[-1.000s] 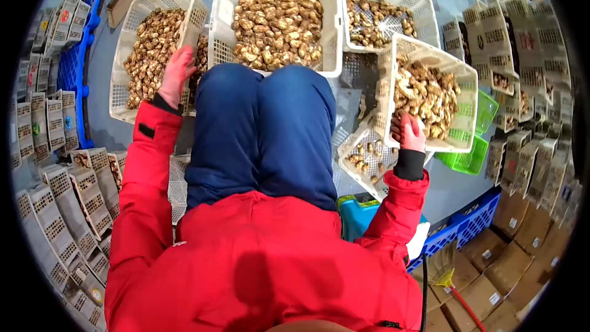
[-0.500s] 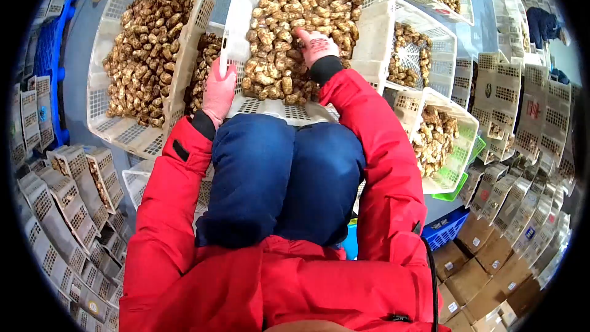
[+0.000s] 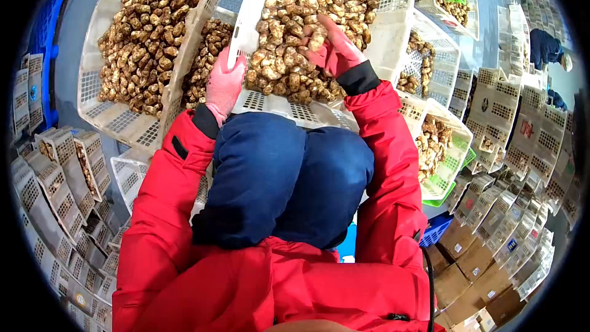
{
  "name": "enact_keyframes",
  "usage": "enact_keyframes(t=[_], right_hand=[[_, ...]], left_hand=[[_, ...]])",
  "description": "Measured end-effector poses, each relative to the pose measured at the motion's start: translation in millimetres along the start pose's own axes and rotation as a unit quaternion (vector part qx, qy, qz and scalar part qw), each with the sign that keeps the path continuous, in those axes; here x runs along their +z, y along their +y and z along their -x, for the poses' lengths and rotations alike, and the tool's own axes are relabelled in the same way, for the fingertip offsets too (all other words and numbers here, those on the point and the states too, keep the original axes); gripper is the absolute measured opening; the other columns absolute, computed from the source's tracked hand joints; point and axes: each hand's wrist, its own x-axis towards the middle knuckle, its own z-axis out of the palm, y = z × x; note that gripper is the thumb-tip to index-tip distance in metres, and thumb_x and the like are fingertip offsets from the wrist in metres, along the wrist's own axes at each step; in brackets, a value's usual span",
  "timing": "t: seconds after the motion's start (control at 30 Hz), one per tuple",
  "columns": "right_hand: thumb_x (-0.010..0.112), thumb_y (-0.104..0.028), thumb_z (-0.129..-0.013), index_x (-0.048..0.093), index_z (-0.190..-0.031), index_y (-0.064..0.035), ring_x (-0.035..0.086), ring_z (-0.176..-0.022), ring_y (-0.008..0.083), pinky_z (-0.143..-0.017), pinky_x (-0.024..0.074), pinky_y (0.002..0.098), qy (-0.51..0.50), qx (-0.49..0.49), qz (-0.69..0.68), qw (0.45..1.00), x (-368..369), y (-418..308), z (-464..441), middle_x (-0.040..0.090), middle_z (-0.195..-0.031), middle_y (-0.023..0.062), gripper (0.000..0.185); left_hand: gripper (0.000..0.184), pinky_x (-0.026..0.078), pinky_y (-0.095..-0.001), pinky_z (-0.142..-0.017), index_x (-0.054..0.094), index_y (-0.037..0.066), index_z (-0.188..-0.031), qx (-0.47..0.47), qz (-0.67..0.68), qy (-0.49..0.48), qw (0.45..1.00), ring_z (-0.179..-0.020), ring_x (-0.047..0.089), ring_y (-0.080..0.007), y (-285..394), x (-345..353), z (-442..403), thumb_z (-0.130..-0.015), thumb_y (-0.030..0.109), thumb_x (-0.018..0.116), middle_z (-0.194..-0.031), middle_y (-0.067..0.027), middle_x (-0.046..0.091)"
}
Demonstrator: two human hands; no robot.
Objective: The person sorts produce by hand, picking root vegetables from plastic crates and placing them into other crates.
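My left hand (image 3: 225,86), in a pink glove, is closed round the near left edge of a white plastic crate (image 3: 392,24) in front of my knees. Stubby brown-and-cream mushrooms (image 3: 289,77) lie heaped inside it. Over this heap, my gloved right hand (image 3: 342,55) has its palm turned partly up. A single pale brown mushroom (image 3: 318,39) rests between its thumb and fingers. Just left of my left hand, more mushrooms (image 3: 212,46) fill a lower crate, partly hidden by its neighbours.
A tilted white crate (image 3: 101,101) full of mushrooms stands at the left. More crates of mushrooms (image 3: 433,147) line the right side, some beside green baskets. Stacked crates (image 3: 52,184) and cardboard boxes (image 3: 476,258) lie farther out. Another person (image 3: 544,49) is at the far right.
My right hand has lifted and turned over from reaching down into the heap, and now holds a mushroom. My left hand stays on the crate's edge. The view has shifted slightly.
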Motion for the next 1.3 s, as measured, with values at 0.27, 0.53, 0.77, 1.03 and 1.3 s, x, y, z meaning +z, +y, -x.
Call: enact_keyframes(t=[0.27,0.53,0.77,1.03,1.3], right_hand=[[0.066,-0.015,-0.075,0.057,-0.119,-0.0152,0.063,-0.08,0.0201,-0.075,0.0494,0.0308,0.27,0.005,0.723,0.636,-22.6,-17.8,-23.2,0.066,-0.095,0.0066,0.045],[0.069,-0.033,-0.07,0.065,-0.095,-0.0167,0.043,-0.118,0.0326,-0.093,0.0387,0.046,0.01,-0.087,0.938,0.337,-13.7,38.6,-54.2,0.05,-0.122,0.0102,0.031],[0.061,-0.033,-0.078,0.066,-0.093,-0.0143,0.057,-0.094,0.0283,-0.08,0.046,0.0395,-0.1,-0.041,0.889,0.444,14.6,36.2,-39.0,0.061,-0.098,0.0087,0.024],[0.054,-0.052,-0.081,0.043,-0.13,-0.014,0.04,-0.123,0.0313,-0.1,0.0361,0.0402,0.213,0.013,0.902,0.375,-46.7,-20.1,-96.5,0.042,-0.134,0.0166,0.063],[0.061,-0.044,-0.079,0.048,-0.127,-0.0151,0.055,-0.104,0.035,-0.087,0.0456,0.0398,-0.028,0.096,0.872,0.48,21.0,18.0,-24.5,0.053,-0.117,0.0218,0.058]], left_hand=[[0.028,0.044,-0.0227,-0.07,0.051,0.002,-0.115,-0.022,0.044,-0.006,0.999,-0.077,0.052,-0.0082,-11.3,-0.9,-1.6,-0.088,0.012,0.055,-0.089,-0.0018,0.057],[0.027,0.044,-0.0232,-0.074,0.053,0.001,-0.114,-0.025,0.027,-0.009,0.999,-0.081,0.053,-0.0095,-2.1,0.6,1.7,-0.089,0.011,0.054,-0.093,-0.0022,0.059],[0.026,0.043,-0.0222,-0.072,0.053,0.002,-0.114,-0.053,0.052,-0.011,0.997,-0.08,0.051,-0.0075,3.2,1.1,1.1,-0.09,0.011,0.054,-0.092,0.0002,0.058],[0.029,0.043,-0.0225,-0.073,0.052,0.003,-0.117,-0.073,0.068,-0.012,0.995,-0.081,0.051,-0.0076,5.9,0.7,3.3,-0.09,0.011,0.054,-0.093,0.0,0.058],[0.03,0.044,-0.0232,-0.074,0.052,0.002,-0.117,-0.041,0.037,-0.006,0.998,-0.081,0.052,-0.0088,-4.0,-0.5,0.6,-0.089,0.013,0.055,-0.092,-0.0006,0.058]])
